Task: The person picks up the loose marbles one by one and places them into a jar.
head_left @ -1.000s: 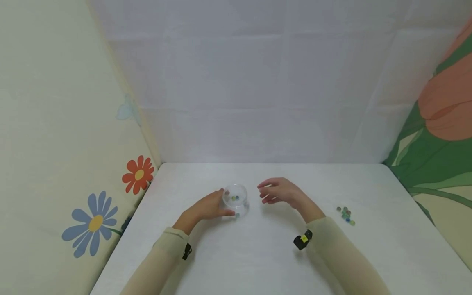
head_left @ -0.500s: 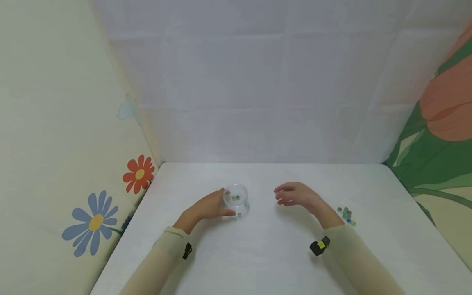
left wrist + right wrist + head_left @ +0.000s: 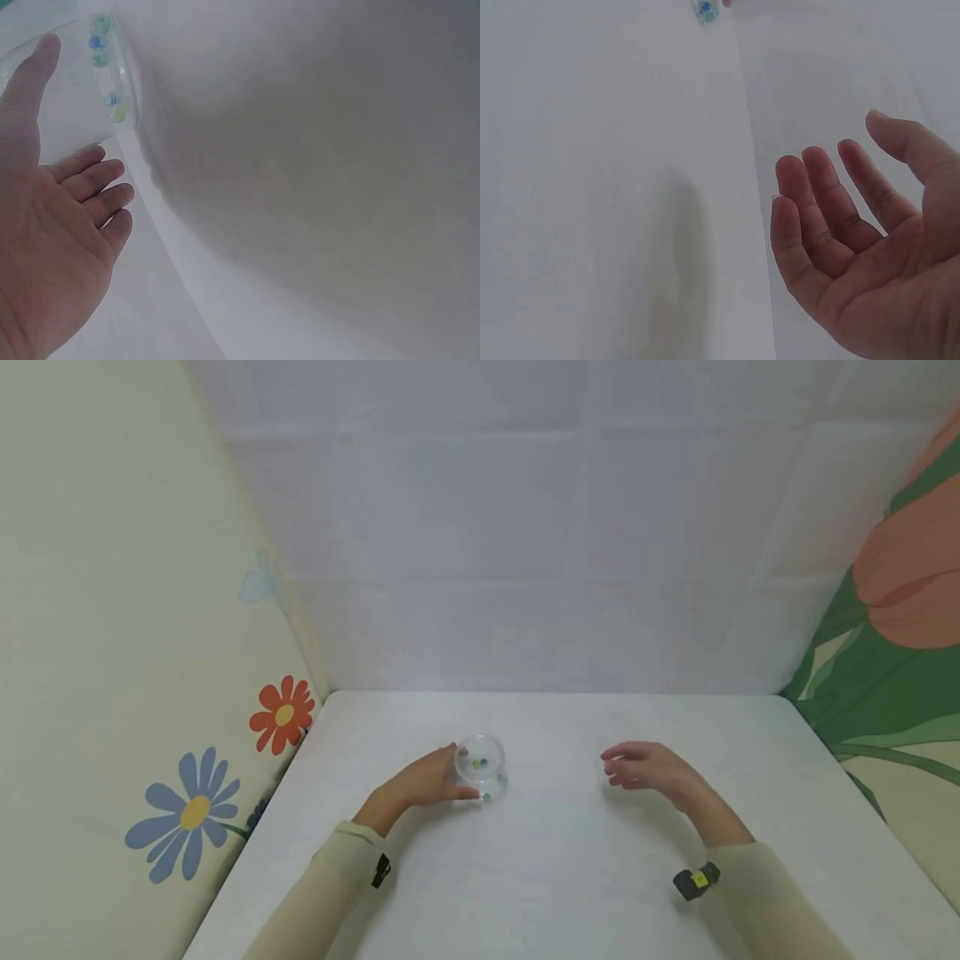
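Observation:
A clear round cup (image 3: 481, 747) stands on the white table left of its middle. My left hand (image 3: 423, 778) holds it from the left, thumb on the near side and fingers round the back. In the left wrist view, several green, blue and yellow glass marbles (image 3: 100, 57) lie on the bottom of the cup (image 3: 67, 90), beside the thumb. My right hand (image 3: 645, 767) hovers over the table well to the right of the cup. Its fingers are loosely bent with nothing between them, as the right wrist view of the hand (image 3: 855, 247) confirms.
The white table (image 3: 555, 877) meets a white cloth backdrop (image 3: 525, 543) at the back. Flower-printed walls flank it, one on the left (image 3: 150, 652) and one on the right (image 3: 900, 693). My right forearm (image 3: 772, 902) covers the spot where loose marbles lay earlier.
My right hand has moved right and slightly nearer, away from the cup. Its arm now hides the loose marbles on the right. The left hand and the cup have stayed in place.

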The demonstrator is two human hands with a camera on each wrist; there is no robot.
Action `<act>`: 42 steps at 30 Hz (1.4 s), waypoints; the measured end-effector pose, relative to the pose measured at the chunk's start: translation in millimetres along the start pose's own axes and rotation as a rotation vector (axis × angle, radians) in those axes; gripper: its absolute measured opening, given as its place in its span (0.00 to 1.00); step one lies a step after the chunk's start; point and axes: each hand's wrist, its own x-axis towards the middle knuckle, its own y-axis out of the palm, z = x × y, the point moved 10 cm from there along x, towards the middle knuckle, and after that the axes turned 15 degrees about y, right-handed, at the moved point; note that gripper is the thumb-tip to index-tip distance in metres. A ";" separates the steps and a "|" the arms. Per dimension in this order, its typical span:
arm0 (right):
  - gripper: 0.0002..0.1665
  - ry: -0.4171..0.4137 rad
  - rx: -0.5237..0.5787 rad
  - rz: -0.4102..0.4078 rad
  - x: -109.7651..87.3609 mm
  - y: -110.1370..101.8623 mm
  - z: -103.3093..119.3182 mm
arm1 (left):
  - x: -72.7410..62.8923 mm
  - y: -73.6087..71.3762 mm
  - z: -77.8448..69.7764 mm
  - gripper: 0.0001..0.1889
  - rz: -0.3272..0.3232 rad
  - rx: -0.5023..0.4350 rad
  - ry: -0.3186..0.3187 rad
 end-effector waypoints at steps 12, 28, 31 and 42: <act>0.29 0.053 0.017 -0.065 -22.0 -29.6 -37.7 | -2.0 2.0 1.9 0.61 -0.008 -0.023 -0.012; 0.33 0.131 -0.042 -0.125 -46.9 -73.1 -78.9 | -2.6 3.2 2.0 0.62 0.008 0.006 -0.008; 0.34 0.133 -0.032 -0.113 -51.4 -78.6 -83.0 | -2.6 3.2 2.2 0.62 0.013 0.015 -0.012; 0.38 0.225 -0.034 -0.132 -55.5 -96.1 -113.4 | -1.0 0.6 1.0 0.62 0.002 0.006 0.000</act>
